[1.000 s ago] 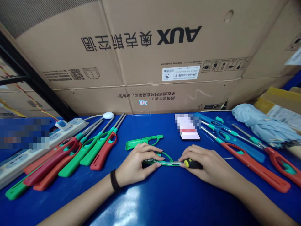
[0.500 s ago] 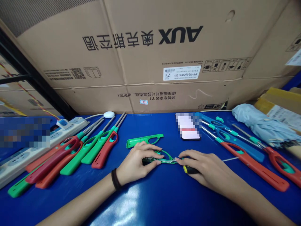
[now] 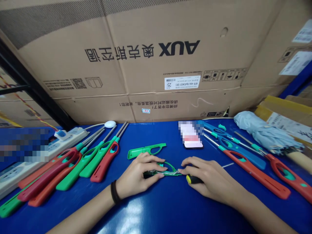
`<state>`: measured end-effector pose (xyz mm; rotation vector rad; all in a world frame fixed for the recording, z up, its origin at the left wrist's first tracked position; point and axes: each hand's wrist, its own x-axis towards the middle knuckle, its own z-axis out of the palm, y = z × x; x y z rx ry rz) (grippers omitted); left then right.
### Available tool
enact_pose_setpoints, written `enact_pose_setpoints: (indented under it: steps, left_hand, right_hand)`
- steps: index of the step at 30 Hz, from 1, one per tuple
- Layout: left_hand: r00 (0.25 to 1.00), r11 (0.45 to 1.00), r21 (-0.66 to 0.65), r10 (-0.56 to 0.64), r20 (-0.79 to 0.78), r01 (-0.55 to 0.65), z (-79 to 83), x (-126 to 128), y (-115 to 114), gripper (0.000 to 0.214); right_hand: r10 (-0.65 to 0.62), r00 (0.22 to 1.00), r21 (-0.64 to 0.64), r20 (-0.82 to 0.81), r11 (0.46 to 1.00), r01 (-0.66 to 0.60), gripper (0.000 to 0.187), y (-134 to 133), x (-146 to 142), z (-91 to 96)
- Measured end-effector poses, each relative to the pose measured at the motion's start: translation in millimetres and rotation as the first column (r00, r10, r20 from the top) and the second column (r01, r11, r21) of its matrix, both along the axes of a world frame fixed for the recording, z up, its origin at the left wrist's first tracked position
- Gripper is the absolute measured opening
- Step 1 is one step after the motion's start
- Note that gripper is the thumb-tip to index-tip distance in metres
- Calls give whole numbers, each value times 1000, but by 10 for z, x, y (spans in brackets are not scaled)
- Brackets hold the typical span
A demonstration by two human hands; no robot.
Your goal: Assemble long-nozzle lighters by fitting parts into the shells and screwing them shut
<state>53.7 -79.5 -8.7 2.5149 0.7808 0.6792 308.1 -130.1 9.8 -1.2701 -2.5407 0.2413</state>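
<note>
My left hand is closed round the near end of an opened green gas lighter, its inner parts and thin wires showing. Its palm side is hidden. At the lighter's right end, the thumb and index finger of my right hand touch a small part too tiny to name. Tucked in the same hand is a screwdriver with a black and yellow handle, its thin shaft sticking out to the right behind the hand. Just beyond my left hand lies a loose green lighter shell half.
Red and green lighters lie in a row at left beside a power strip. Red and blue lighters lie at right, near a folded light-blue umbrella. A phone rests at the back, before a large cardboard box.
The view has tilted up slightly and shifted, so everything sits a little lower and further left. Both hands keep nearly the same hold on the lighter and screwdriver.
</note>
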Motion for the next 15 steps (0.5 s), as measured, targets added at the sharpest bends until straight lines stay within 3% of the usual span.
enact_pose_setpoints:
  steps: [3, 6, 8, 11, 15]
  left_hand:
    - [999, 995, 96, 36, 16, -38, 40, -37, 50, 19]
    - [971, 959, 162, 221, 88, -232, 80, -138, 196, 19]
    - [945, 935, 139, 321, 69, -328, 89, -228, 306, 24]
    - [940, 939, 105, 336, -58, -329, 75, -331, 407, 35]
    - [952, 958, 71, 284, -109, -278, 36, -353, 425, 31]
  right_hand:
    - [-13, 997, 67, -80, 998, 19, 31, 4, 74, -33]
    - [-18, 979, 101, -201, 994, 39, 27, 13, 113, -33]
    - [-15, 967, 102, -253, 994, 42, 26, 18, 118, -31]
    - [-15, 962, 83, -273, 996, 39, 24, 19, 104, -35]
    - [-14, 963, 45, -271, 999, 27, 24, 21, 78, -51]
